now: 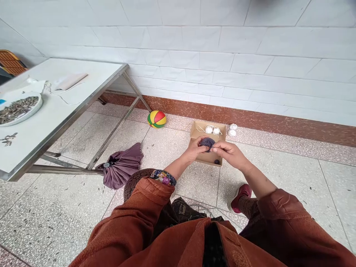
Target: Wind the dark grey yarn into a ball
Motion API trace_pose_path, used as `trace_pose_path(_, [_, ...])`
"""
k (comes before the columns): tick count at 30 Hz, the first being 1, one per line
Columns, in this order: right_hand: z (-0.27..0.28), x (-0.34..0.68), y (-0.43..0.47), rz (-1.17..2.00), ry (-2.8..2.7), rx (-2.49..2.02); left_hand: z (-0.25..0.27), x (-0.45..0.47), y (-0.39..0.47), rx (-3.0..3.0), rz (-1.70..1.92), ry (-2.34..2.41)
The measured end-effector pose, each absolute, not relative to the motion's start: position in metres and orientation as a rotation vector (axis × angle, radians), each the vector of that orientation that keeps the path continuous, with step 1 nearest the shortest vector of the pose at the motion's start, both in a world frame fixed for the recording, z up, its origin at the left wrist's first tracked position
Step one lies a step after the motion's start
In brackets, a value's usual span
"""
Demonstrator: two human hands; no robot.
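My left hand [197, 149] is closed around a dark purple-grey ball of yarn [207, 143], held above an open cardboard box [208, 158] on the floor. At the ball's right side my right hand [228, 153] has thumb and fingertips pinched together; a strand of the yarn seems to be between them, though it is too fine to make out surely. Two white balls of yarn [212, 129] with loose ends lie in the far part of the box. A small dark ball [216, 161] sits in its near corner.
Two white round balls [232, 129] rest right of the box by the wall. A colourful ball [157, 119] lies near the leg of a white table [91, 70], which carries a tray of seeds [39, 104]. Purple cloth [122, 165] hangs low at the table frame.
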State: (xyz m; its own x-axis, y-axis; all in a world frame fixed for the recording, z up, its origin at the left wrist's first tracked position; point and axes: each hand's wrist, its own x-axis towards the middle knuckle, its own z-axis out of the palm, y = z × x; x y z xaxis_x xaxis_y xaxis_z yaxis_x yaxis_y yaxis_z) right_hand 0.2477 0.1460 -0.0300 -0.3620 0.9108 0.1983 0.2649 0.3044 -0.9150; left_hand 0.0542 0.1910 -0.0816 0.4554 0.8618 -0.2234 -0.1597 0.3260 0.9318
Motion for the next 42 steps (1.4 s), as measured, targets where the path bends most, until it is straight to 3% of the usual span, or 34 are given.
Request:
trace_pose_path(11, [-0.061, 0.256, 0.164, 0.868, -1.634, -1.381, -0.067, 0.051, 0.179, 0.934, 0.564, 0.436])
trace_pose_path(18, [-0.079, 0.251, 0.165, 0.837, -1.793, -1.552, -0.065, 0.051, 0.187, 0.75, 0.739, 0.53])
trace_pose_path(25, [-0.071, 0.244, 0.15, 0.796, -2.088, -1.294, -0.074, 0.055, 0.196, 0.719, 0.882, 0.761])
trace_pose_path(31, [-0.049, 0.245, 0.147, 0.833, -1.999, -1.089, -0.08, 0.065, 0.195, 0.997, 0.801, 0.92])
trace_pose_path(42, [-0.061, 0.272, 0.169, 0.688, -1.779, -1.381, -0.067, 0.061, 0.186, 0.912, 0.524, 0.515])
